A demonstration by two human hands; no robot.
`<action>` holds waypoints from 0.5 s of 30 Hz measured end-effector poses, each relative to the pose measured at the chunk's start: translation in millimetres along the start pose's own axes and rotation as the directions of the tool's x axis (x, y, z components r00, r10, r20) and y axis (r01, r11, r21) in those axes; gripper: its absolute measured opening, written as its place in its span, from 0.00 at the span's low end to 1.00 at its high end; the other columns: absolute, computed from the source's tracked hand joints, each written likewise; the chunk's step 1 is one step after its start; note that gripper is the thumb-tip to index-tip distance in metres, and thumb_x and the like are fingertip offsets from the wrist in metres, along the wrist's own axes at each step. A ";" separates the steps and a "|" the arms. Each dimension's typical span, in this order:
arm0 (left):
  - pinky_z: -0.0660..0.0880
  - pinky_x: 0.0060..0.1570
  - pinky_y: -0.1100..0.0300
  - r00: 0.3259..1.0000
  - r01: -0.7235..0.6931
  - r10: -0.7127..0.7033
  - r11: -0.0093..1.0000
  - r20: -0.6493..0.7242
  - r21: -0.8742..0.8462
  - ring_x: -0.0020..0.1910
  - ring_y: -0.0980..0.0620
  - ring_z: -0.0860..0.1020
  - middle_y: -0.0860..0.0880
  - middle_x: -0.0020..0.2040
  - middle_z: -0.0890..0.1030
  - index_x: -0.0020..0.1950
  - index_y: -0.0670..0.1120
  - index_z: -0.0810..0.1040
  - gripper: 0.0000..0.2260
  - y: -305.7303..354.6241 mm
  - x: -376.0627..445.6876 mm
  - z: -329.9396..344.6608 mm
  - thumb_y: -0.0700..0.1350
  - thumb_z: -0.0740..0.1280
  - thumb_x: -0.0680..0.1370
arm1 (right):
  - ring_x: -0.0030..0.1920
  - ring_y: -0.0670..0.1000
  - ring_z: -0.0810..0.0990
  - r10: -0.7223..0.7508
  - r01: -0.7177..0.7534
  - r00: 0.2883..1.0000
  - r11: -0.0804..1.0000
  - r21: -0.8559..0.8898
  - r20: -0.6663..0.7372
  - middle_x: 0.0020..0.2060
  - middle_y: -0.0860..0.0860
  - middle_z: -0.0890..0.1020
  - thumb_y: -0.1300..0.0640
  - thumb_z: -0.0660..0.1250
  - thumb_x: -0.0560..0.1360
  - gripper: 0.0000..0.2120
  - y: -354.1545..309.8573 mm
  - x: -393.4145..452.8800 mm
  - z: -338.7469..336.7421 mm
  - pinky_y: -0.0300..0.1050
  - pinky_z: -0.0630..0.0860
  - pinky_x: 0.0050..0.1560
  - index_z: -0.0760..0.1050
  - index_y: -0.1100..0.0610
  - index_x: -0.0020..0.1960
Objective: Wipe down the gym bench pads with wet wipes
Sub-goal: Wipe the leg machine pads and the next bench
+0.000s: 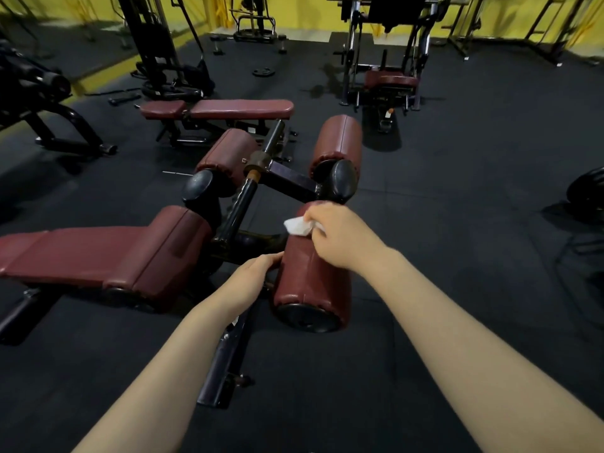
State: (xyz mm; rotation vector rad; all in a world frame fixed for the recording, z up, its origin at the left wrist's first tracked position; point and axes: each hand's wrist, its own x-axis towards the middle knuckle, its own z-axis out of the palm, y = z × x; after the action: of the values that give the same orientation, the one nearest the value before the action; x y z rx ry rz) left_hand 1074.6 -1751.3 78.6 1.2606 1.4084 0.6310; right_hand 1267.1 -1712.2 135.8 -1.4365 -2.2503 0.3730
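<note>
A dark red roller pad with a black end cap lies nearest me on the sit-up bench. My right hand pinches a crumpled white wet wipe against the pad's upper far end. My left hand rests against the pad's left side with its fingers reaching along it. The bench's long red pad stretches to the left. Two more red rollers sit higher on the black frame.
A flat red bench stands behind. Black machines line the yellow wall, with a red-seated one at the back right. A weight plate lies on the black rubber floor. Dark equipment sits at the right edge.
</note>
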 end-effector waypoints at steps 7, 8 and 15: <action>0.70 0.68 0.44 0.992 -0.044 0.046 0.999 0.119 -0.013 0.63 0.48 0.78 0.51 0.61 0.82 0.63 0.59 0.80 0.19 -8.3 0.4 -1.4 0.55 0.53 0.79 | 0.44 0.42 0.71 -0.059 0.055 0.995 0.997 0.063 0.078 0.44 0.42 0.74 0.64 0.59 0.75 0.11 -41.6 -76.9 -5.5 0.36 0.68 0.45 0.76 0.55 0.52; 0.69 0.68 0.42 0.987 -0.070 0.070 0.998 0.143 -0.002 0.63 0.46 0.78 0.50 0.61 0.82 0.64 0.57 0.79 0.20 -9.4 -1.1 -0.5 0.53 0.54 0.78 | 0.43 0.41 0.70 -0.057 0.053 0.995 0.997 0.063 0.077 0.43 0.41 0.73 0.64 0.59 0.75 0.10 -46.6 -84.0 -6.5 0.35 0.67 0.44 0.76 0.55 0.52; 0.64 0.70 0.56 0.982 -0.187 0.182 0.965 0.042 0.185 0.66 0.62 0.71 0.63 0.65 0.75 0.70 0.63 0.71 0.20 -2.0 -26.9 1.5 0.54 0.53 0.79 | 0.45 0.39 0.69 -0.023 0.019 0.992 0.999 0.030 0.125 0.46 0.41 0.75 0.63 0.59 0.76 0.11 -72.0 -134.5 8.5 0.34 0.68 0.47 0.76 0.54 0.54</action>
State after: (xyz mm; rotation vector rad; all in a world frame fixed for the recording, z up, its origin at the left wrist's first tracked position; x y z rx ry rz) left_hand 1071.2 -1777.0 86.2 1.5587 1.3649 0.6162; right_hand 1255.0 -1864.5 131.2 -1.4094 -2.3464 0.4993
